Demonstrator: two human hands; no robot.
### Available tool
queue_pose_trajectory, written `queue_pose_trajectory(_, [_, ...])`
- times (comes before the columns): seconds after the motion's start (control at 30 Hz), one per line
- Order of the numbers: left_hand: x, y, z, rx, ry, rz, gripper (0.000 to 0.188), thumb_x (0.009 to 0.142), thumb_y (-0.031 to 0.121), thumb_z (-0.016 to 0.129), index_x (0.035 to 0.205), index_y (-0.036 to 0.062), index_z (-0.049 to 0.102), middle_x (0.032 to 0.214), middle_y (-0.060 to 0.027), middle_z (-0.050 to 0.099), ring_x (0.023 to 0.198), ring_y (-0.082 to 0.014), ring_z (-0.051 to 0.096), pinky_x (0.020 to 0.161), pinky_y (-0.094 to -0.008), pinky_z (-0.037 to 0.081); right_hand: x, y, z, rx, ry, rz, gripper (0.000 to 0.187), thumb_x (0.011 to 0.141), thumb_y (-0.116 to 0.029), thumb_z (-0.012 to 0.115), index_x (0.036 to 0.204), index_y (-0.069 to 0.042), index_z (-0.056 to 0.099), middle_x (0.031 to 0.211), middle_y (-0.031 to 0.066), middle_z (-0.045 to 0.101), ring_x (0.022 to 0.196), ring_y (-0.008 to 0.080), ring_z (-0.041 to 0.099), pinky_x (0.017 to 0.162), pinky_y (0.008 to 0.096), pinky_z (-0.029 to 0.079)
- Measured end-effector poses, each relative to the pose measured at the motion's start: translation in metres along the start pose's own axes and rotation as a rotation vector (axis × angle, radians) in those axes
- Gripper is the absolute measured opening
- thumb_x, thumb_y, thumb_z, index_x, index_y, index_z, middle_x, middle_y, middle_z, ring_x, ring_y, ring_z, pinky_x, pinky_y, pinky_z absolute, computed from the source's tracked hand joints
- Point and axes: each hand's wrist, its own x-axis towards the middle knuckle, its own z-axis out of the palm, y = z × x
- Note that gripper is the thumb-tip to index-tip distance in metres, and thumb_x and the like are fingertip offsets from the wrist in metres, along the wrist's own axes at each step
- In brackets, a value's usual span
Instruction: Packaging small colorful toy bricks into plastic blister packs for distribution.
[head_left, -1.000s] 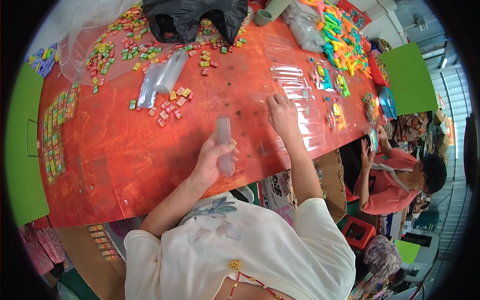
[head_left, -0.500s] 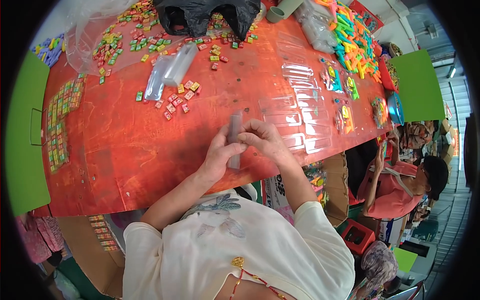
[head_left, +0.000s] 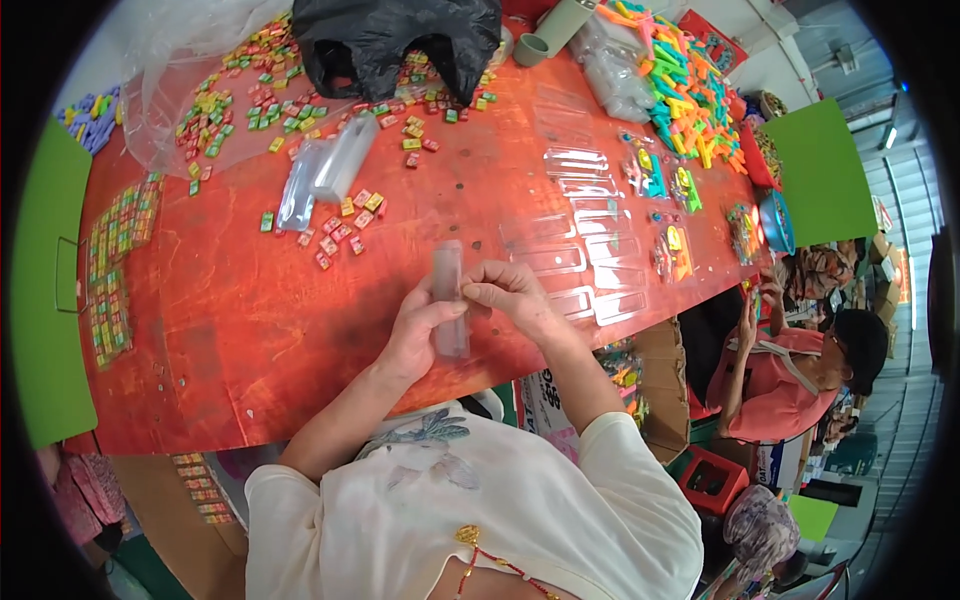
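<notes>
Near the table's front edge, my left hand (head_left: pixel 418 328) grips a narrow clear plastic tray (head_left: pixel 450 268), its thumb across the face. The tray stands nearly upright in the picture and may be several nested together. My right hand (head_left: pixel 507 298) pinches its right edge with thumb and forefinger. Ahead and to the left lie more stacked clear trays (head_left: pixel 345 160) beside a loose group of small red and yellow wrapped pieces (head_left: pixel 340 233). To my right, several empty clear trays (head_left: pixel 555 258) lie in rows on the red table (head_left: pixel 230 340).
A black plastic bag (head_left: pixel 400 45) sits among scattered small pieces at the back. Filled trays (head_left: pixel 110 315) line the left edge. Colourful plastic toy parts (head_left: pixel 690 90) heap at the back right near a blue basin (head_left: pixel 777 222). A co-worker (head_left: pixel 780 370) sits to the right.
My hands and the tray have shifted slightly left and down in the picture, as the whole view moved a little. My right fingers have slid from the tray's face to its right edge.
</notes>
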Motion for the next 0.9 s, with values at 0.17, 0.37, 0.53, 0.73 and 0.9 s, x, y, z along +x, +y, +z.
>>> queue_pose_trajectory(0.17, [0.004,-0.002,-0.001,-0.052,-0.007,0.016,0.037,0.082,0.017,0.061,0.116,0.0053,0.051,0.097,-0.0067,0.062,0.087,-0.0166,0.063,0.075,-0.0305,0.054,0.004,0.005,0.000,0.014,0.013,0.001,0.010,0.090,-0.012,0.062,0.091,-0.002,0.065,0.081,0.0007,0.062,0.070,0.0078,0.054,0.061,0.0225,0.042])
queue_pose_trajectory(0.37, [0.006,-0.005,-0.009,-0.073,-0.033,-0.003,0.036,0.081,0.017,0.060,0.114,0.0051,0.052,0.095,-0.0075,0.062,0.086,-0.0183,0.064,0.074,-0.0310,0.053,0.006,0.012,-0.003,0.097,-0.014,0.013,0.011,0.091,-0.011,0.060,0.092,-0.001,0.065,0.084,0.0033,0.065,0.071,0.0103,0.058,0.063,0.0242,0.046])
queue_pose_trajectory(0.53, [0.005,-0.005,-0.009,-0.081,-0.042,-0.011,0.035,0.080,0.016,0.059,0.113,0.0054,0.052,0.093,-0.0073,0.061,0.086,-0.0182,0.064,0.075,-0.0311,0.053,0.004,0.012,-0.005,0.094,-0.014,0.035,0.012,0.092,-0.010,0.059,0.094,0.000,0.066,0.087,0.0048,0.066,0.072,0.0121,0.060,0.064,0.0254,0.049])
queue_pose_trajectory(0.73, [0.002,-0.002,-0.005,-0.066,-0.003,0.016,0.039,0.081,0.016,0.054,0.119,0.0054,0.051,0.102,-0.0062,0.060,0.089,-0.0164,0.062,0.076,-0.0316,0.053,0.002,0.001,0.019,-0.112,0.096,0.021,0.009,0.092,-0.011,0.059,0.090,-0.002,0.062,0.080,-0.0017,0.060,0.071,0.0056,0.054,0.062,0.0214,0.043])
queue_pose_trajectory(0.9, [0.000,0.003,-0.018,-0.187,-0.013,-0.026,0.042,0.083,0.013,0.053,0.123,0.0045,0.047,0.097,-0.0085,0.060,0.083,-0.0185,0.063,0.070,-0.0344,0.055,0.021,-0.018,-0.016,0.135,0.441,-0.118,0.012,0.093,-0.010,0.058,0.083,-0.004,0.061,0.074,0.0010,0.061,0.064,0.0091,0.056,0.057,0.0242,0.042])
